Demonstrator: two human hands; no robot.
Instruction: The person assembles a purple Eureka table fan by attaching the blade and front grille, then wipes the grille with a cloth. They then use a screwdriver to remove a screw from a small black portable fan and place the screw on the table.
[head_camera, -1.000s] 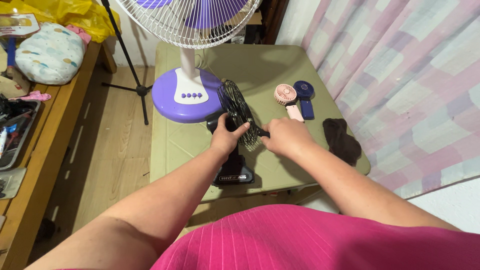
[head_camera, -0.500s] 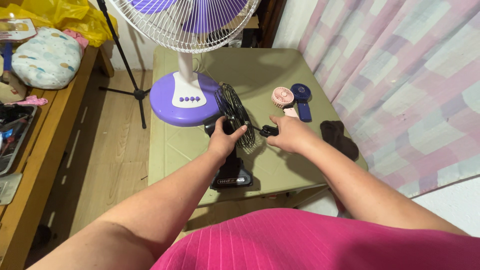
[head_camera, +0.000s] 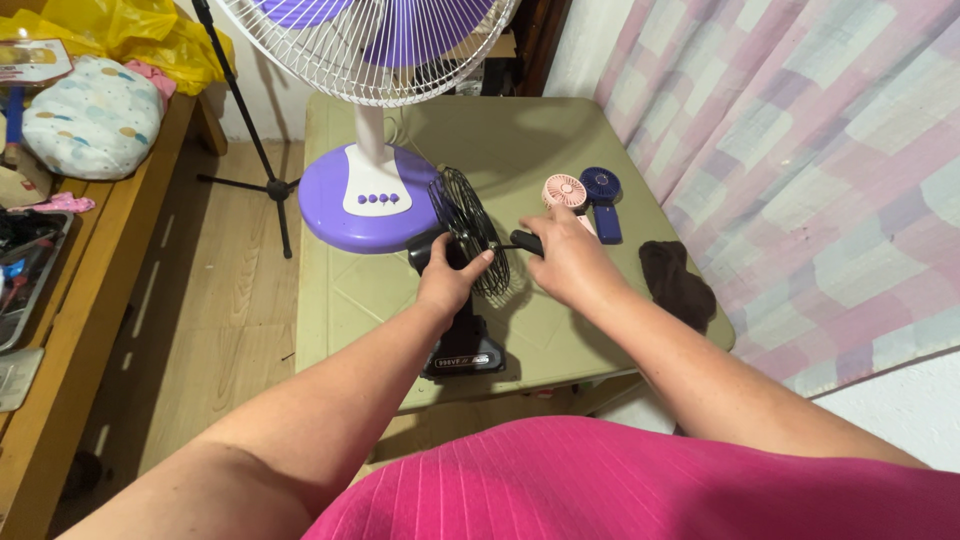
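Note:
A small black fan with a round wire cage (head_camera: 468, 228) stands on a black base (head_camera: 465, 345) on the olive folding table (head_camera: 350, 300). My left hand (head_camera: 449, 278) grips the fan's body just behind the cage. My right hand (head_camera: 562, 262) is closed around a black handle (head_camera: 527, 241) at the front of the cage. Just beyond my right hand lie a pink handheld fan (head_camera: 565, 193) and a dark blue handheld fan (head_camera: 602, 198).
A large purple and white pedestal fan (head_camera: 368, 190) stands at the table's back left. A dark cloth (head_camera: 676, 282) lies near the right edge. A plaid curtain (head_camera: 800, 170) hangs at the right. A wooden bench (head_camera: 70, 300) with clutter and a tripod (head_camera: 250, 150) are at the left.
Both hands stay on the small black fan. The view has shifted slightly and my right hand has moved a little toward the handle at the cage's front.

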